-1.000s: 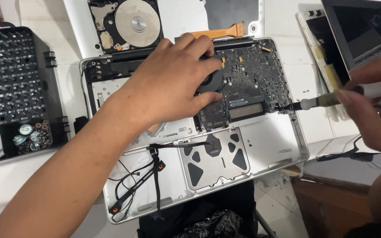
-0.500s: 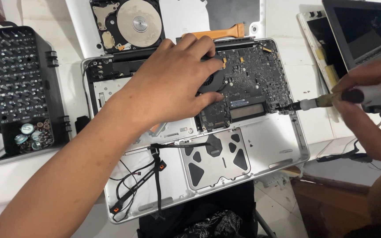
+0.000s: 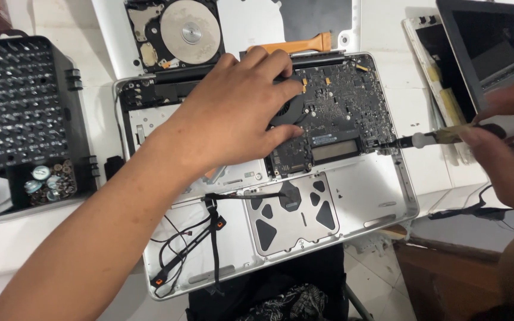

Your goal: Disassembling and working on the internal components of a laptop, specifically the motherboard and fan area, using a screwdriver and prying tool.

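The left hand (image 3: pixel 233 119) lies flat with its fingers (image 3: pixel 269 65) spread and pressed down on the dark circuit board (image 3: pixel 346 113), partly covering the round black fan (image 3: pixel 287 110); it grips nothing. The right hand (image 3: pixel 507 148) has its fingers closed round the handle of a screwdriver (image 3: pixel 447 137). The tool's long axis runs nearly level, pointing away from those fingers toward the left hand, and its tip meets the board's edge just beside a small connector, a short way beyond the left fingertips. The right hand is the nearer one to that spot.

The board sits in an opened silver laptop shell (image 3: pixel 358 202), above the trackpad underside (image 3: pixel 295 211). Loose black cables (image 3: pixel 203 232) trail below the left wrist. Beyond the left fingers lie a bare hard drive (image 3: pixel 176 30) and an orange pry tool (image 3: pixel 295 44); a bit case (image 3: pixel 22 107) stands on the surface outside the left forearm.
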